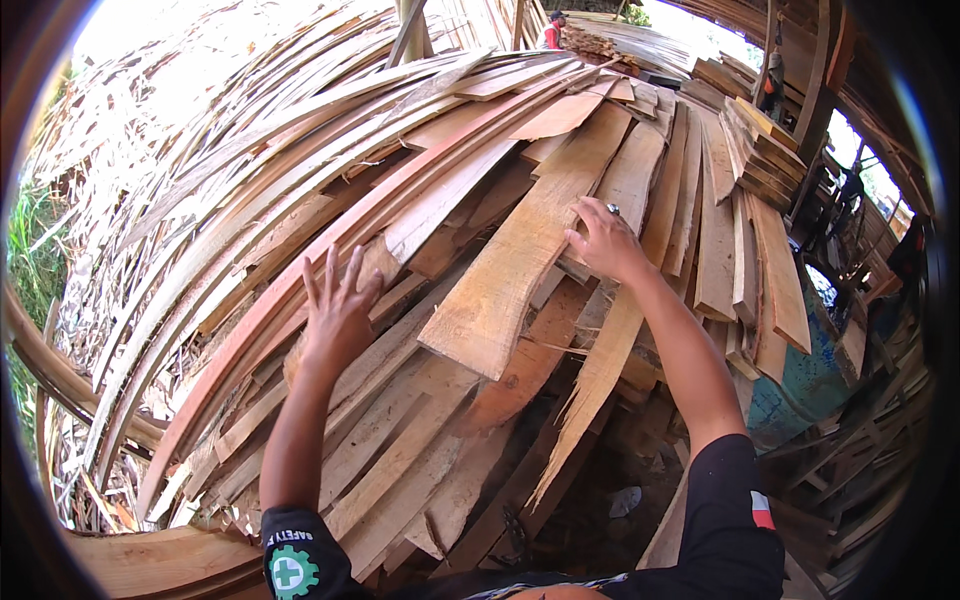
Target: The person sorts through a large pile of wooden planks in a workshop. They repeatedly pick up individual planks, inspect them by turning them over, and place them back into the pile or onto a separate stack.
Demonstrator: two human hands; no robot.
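A broad, light-brown plank (515, 255) with a wavy right edge lies on top of the lumber pile, its cut end towards me. My right hand (608, 240), wearing a ring, has its fingers bent and closed on the right edge of this plank. My left hand (342, 305) is open, fingers spread, over boards to the left of the plank. Beside its fingers runs a long reddish board (255, 325), and a pale board (445, 205) extends away just past them. Whether the left palm touches wood cannot be seen.
Boards with uneven ends surround both hands, including a splintered board (590, 400) jutting towards me. Stacked thick planks (765, 150) stand at the right, above a blue-green surface (800, 390). A person in red (552, 33) is far off. Thin wood strips (190, 130) cover the left.
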